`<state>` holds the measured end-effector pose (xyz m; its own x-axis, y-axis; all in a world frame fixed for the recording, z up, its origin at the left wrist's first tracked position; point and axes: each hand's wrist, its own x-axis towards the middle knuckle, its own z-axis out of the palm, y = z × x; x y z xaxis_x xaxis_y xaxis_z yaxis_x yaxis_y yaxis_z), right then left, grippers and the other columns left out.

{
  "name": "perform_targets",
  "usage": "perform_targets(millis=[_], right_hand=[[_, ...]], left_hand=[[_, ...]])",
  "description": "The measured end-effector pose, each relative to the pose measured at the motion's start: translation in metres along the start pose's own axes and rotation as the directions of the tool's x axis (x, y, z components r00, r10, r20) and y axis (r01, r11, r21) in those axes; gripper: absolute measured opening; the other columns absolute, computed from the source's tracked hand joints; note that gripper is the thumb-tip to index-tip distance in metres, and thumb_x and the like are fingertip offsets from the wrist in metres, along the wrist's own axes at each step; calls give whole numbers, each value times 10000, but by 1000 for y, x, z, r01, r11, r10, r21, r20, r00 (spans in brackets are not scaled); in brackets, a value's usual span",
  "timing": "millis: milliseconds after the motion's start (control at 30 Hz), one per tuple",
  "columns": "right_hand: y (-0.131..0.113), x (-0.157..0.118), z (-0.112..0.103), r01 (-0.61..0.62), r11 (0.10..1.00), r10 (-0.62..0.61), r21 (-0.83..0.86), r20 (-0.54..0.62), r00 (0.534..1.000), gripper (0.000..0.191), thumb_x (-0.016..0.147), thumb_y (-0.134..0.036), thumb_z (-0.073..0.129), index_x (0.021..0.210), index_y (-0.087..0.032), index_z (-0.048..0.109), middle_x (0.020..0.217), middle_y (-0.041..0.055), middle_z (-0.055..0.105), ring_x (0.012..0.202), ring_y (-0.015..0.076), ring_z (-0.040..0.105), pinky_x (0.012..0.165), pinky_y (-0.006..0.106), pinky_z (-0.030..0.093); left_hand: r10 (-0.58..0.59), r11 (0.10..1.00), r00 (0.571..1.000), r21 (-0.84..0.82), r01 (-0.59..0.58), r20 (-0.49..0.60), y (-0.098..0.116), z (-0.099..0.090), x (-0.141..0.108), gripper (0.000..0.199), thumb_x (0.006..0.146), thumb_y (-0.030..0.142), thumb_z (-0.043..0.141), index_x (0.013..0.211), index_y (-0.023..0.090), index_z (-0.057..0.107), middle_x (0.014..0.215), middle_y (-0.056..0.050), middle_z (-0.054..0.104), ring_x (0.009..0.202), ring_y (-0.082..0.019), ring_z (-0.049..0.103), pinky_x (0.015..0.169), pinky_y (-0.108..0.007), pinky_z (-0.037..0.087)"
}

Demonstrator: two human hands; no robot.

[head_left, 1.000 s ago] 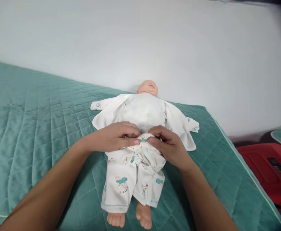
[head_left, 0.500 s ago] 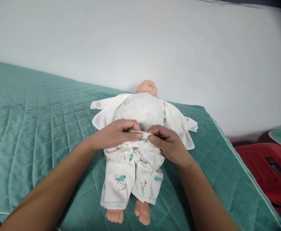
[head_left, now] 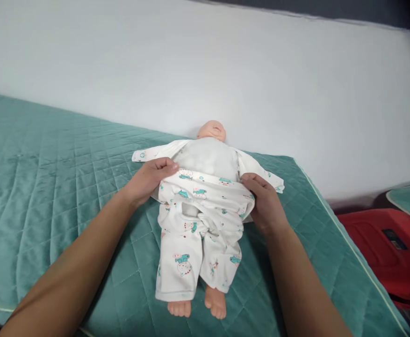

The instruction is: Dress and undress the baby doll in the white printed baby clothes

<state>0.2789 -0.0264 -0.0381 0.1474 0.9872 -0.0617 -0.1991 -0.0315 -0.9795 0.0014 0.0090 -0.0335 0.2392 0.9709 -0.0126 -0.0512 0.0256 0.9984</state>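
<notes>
A baby doll (head_left: 208,157) lies on its back with its feet towards me and its white cloth belly bare at the top. White printed baby pants (head_left: 182,262) cover its legs, the waistband spread across the lower belly. At the waistband's left corner, my left hand (head_left: 152,178) is closed, pinching the cloth between thumb and fingers. My right hand (head_left: 264,201) grips the opposite corner. An open white jacket (head_left: 255,166) is on the doll's arms, its lower flaps partly hidden behind the pants and my hands. A gap shows in the pants' crotch.
A green quilted cover (head_left: 68,187) lies beneath the doll. Behind it rises a pale wall (head_left: 155,61), close to the doll's head. A red plastic seat (head_left: 376,248) stands beyond the cover's right edge.
The waistband has been drawn up the belly and stretched wide. My hands have moved apart and farther up, from the waistband's middle to its two sides.
</notes>
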Motion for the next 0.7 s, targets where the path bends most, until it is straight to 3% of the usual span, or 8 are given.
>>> perform_targets(millis=[100,200,333,467,567,700], right_hand=[[5,6,-9,-68,990,77,-124,69,995,250,728,-388,777,824,-210,630,692,-41,587,569,104,477,529,234,363],[4,6,-19,-66,951,124,-301,177,976,317,761,-479,747,849,-208,609,700,-36,588,584,109,484,540,236,369],[-4,4,-31,30,890,132,-456,318,939,316,792,-459,725,895,-193,587,728,-34,563,618,103,474,541,224,344],[-7,2,-32,88,865,146,-494,416,898,279,781,-346,727,940,-197,552,816,-13,605,731,141,552,621,256,418],[-2,2,-28,125,836,114,-534,393,913,257,743,-271,709,930,-210,544,829,-13,619,762,160,568,652,279,449],[9,10,-25,145,750,-4,-646,215,977,190,731,-228,629,905,-232,552,845,-12,642,712,159,563,642,295,449]], left_hand=[[-43,998,998,53,41,37,-6,-5,5,379,770,493,719,733,157,547,654,31,478,555,-74,419,495,-167,324],[-64,990,986,137,43,157,-7,-14,7,335,800,484,684,829,163,592,713,24,496,593,-80,434,522,-168,346],[-130,971,919,234,42,373,0,-26,5,251,842,392,642,948,171,590,761,25,496,631,-79,432,556,-166,335],[-143,966,855,257,12,499,5,-28,2,235,759,226,655,959,168,546,844,7,535,757,-112,485,665,-198,395],[-144,935,863,353,-42,485,2,-23,4,193,729,217,639,874,172,520,814,19,526,741,-119,476,646,-208,383],[-73,883,943,461,-91,326,-4,-17,8,125,737,236,584,822,174,517,755,28,522,683,-115,467,600,-213,337]])
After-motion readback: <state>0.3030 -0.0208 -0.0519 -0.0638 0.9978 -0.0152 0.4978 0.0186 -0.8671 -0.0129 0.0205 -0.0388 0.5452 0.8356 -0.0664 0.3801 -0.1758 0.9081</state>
